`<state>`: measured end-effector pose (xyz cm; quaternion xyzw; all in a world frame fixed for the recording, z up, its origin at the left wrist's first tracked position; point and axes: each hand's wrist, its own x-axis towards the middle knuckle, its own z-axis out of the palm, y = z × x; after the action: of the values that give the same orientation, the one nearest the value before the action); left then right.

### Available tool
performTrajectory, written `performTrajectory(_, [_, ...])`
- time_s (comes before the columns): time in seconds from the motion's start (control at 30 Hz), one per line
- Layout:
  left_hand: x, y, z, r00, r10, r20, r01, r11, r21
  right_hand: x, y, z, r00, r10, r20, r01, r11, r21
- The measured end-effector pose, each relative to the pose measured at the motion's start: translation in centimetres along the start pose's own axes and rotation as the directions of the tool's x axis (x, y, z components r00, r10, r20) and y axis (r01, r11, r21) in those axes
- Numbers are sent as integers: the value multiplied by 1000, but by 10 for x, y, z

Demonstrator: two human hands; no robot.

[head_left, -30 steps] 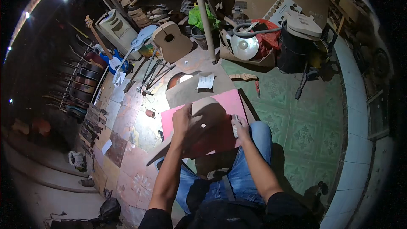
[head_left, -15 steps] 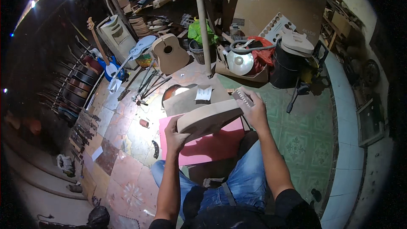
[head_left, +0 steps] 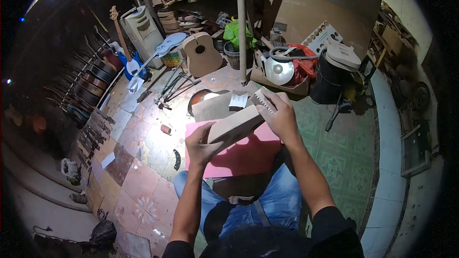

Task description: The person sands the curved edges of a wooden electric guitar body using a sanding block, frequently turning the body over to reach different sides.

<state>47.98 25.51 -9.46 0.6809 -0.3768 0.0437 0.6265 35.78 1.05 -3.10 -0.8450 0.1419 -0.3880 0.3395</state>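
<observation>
Wooden guitar-body blank (head_left: 233, 123) (prob. that, seen nearly edge-on) is up in the air over the pink sheet (head_left: 215, 169), tilted, left end lower in the pic, right end pointing up & away. Pale edge faces the light; underside's dark, so detail there is N/A. Looks thick & solid: my guess is stiff, med. weight, no flex, not fragile overall, though bare corners would prob. dent. Surface appears matte & unfinished, so decent grip; any fine dust could make it a bit slick. Best hold IMO: across the thickness at an end, thumb on one face, fingers on the other, w/ a 2nd support opp. b/c the long span would want to tip.

L hand (head_left: 201, 143) is clamped round the left end. R hand (head_left: 278, 114) is closed on a toothed block (head_left: 264, 100), brush-like, exact type unclear, at the blank's right end; can't tell if teeth touch wood. Block is prob. light & rigid; hold by its back, away from the teeth.

Further out: brown board (head_left: 210, 107) just beyond the pink sheet, w/ white paper (head_left: 238, 99) on it. On the floor to the L, a curved black piece (head_left: 177, 160) & a reddish-brown cylinder (head_left: 166, 129). Farther back, an acoustic guitar body (head_left: 203, 57) & a blue electric guitar (head_left: 131, 67), both upright.
</observation>
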Motion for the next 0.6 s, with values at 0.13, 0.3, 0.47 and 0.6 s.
performTrajectory(0.13, [5, 26, 19, 999, 27, -28, -24, 992, 121, 7, -3, -15, 999, 53, 12, -50, 984, -170])
performTrajectory(0.3, [31, 52, 46, 977, -140, 158, 90, 952, 292, 5, 42, -15, 990, 98, -97, -117, 971, -210])
performTrajectory(0.47, [43, 61, 75, 971, -78, 225, -70, 810, 582, 2, 40, -8, 982, 111, -151, -141, 968, -205])
performTrajectory(0.6, [39, 55, 75, 979, -104, 176, -19, 809, 588, -25, -12, -3, 997, -68, -33, 54, 950, -308])
